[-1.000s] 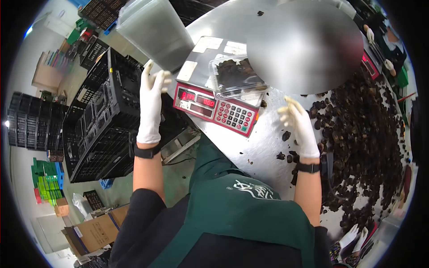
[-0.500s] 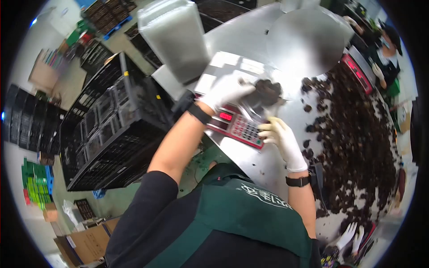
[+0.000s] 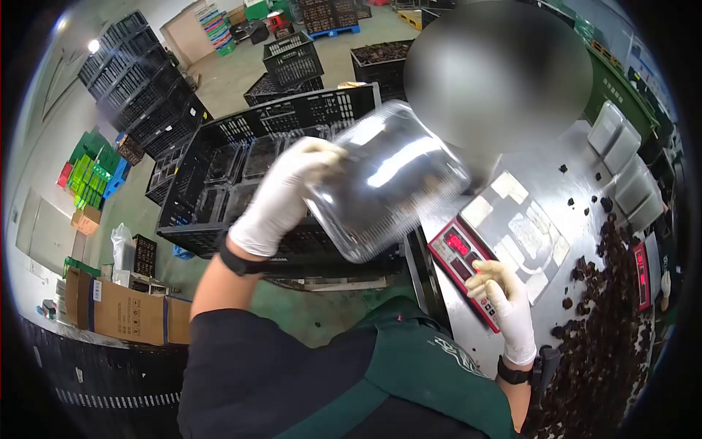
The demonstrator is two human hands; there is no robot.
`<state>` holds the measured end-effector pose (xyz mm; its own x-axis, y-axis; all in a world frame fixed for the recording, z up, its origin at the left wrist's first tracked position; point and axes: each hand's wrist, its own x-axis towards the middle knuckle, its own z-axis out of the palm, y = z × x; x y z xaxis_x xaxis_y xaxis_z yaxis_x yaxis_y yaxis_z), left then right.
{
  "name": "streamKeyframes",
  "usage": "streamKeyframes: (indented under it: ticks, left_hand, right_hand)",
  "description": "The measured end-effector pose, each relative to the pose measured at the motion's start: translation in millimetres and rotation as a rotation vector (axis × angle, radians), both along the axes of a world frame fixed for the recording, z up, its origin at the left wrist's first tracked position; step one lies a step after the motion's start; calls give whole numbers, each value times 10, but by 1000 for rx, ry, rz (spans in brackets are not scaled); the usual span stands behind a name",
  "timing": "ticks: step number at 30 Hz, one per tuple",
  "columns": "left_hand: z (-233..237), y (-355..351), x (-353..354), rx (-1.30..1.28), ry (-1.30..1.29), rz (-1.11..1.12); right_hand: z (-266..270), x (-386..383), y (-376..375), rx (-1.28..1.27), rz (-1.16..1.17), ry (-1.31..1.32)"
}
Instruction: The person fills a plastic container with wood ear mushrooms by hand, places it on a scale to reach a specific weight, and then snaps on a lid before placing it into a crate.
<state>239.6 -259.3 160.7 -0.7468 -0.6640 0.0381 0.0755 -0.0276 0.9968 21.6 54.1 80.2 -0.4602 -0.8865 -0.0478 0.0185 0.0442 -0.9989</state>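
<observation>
My left hand [image 3: 287, 192], in a white glove, grips the left edge of a clear plastic clamshell box [image 3: 395, 172]. The box is closed and tilted, with dark contents blurred behind the glare. It is held up in the air, overlapping the right end of a large black crate [image 3: 219, 121] in this view. Inside the crate lie several similar clear boxes [image 3: 261, 156]. My right hand [image 3: 504, 307], also gloved, hovers at the keypad of the red scale [image 3: 451, 271] with fingers loosely bent and apart, holding nothing. The scale's grey weighing plate [image 3: 515, 234] carries worn pale patches.
Dark brown clumps [image 3: 592, 351] cover the right side of the metal table [image 3: 468, 322]. Stacked clear boxes [image 3: 635, 192] and a second red scale [image 3: 642, 274] stand at its far side. Behind the crate are black baskets [image 3: 292, 60]; cardboard boxes [image 3: 124, 307] stand to the left.
My left hand has lifted the box from over the scale and carried it left toward the crate. The box is closed now. My right hand stays by the scale; the view has turned left.
</observation>
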Motion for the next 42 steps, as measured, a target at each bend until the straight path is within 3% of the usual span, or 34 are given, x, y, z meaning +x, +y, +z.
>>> streamKeyframes:
  ticks: [3,6,9,11,12,13,14,16,18,20,22,24,27,28,31,32,33,35,36,38,40,42]
  left_hand:
    - [83,-490,201,-25,115,298]
    - [-240,-1293,254,165,83,275]
    - [-481,-1513,-146,158,-146,151]
    - [-897,-2148,-253,-163,-578,-200]
    - [-820,-2023,-492,-370,-736,-17]
    - [-960,-2296,-631,-846,-639,29]
    - [-824,-2222,-859,-1104,-452,97]
    - [-177,-1695,-1501,-1286,-192,-32]
    - [224,-1055,-2075,-1145,-39,-191]
    - [188,-1052,-2714,-1446,-82,-283]
    - [-99,-1282,-3293,-1445,-139,-472]
    - [-155,-1247,-3620,-1625,-92,-426]
    - [-107,-1548,-3857,-1490,-163,-413]
    - [122,-1162,-3673,-1368,-333,-461]
    - [84,-1611,-3808,-1308,-254,-501]
    - [198,-1645,-3838,-1270,-307,-528]
    - [343,-1706,-3856,-1230,-362,-551]
    - [649,-2179,-3929,-1183,-268,-314]
    - [808,-1891,-3772,-1001,-145,-186]
    - [911,-935,-3449,-892,1,-51]
    - [777,-197,-3235,-1036,39,-25]
    - [429,305,-3108,-1464,109,-324]
  right_hand:
    - [-133,-62,29,63,-60,-84]
    - [-331,-173,93,97,-179,-100]
    - [-416,-211,212,104,-281,-128]
    - [-479,-210,346,118,-346,-167]
    - [-540,-187,440,132,-390,-158]
    - [-600,-161,536,138,-430,-156]
    - [-664,-126,640,147,-475,-157]
    - [-878,-11,890,122,-575,-183]
    - [-1078,148,1109,111,-665,-195]
    - [-1149,349,1245,118,-756,-300]
    - [-1255,573,1387,130,-843,-252]
    - [-1413,791,1519,116,-986,-259]
    - [-1761,1111,1797,143,-1194,-249]
    - [-1835,1218,1918,178,-1249,-246]
    - [-1828,1403,2304,541,-1483,82]
    - [-1896,1410,2506,699,-1469,-7]
    - [-1846,1399,2646,845,-1501,211]
    - [-1693,1359,2883,1123,-1504,668]
    - [-1704,1302,2991,1165,-1445,626]
    - [-1744,1168,3175,1240,-1325,542]
    - [-1746,963,3323,1207,-1239,663]
    - [-1774,691,3429,1180,-1145,755]
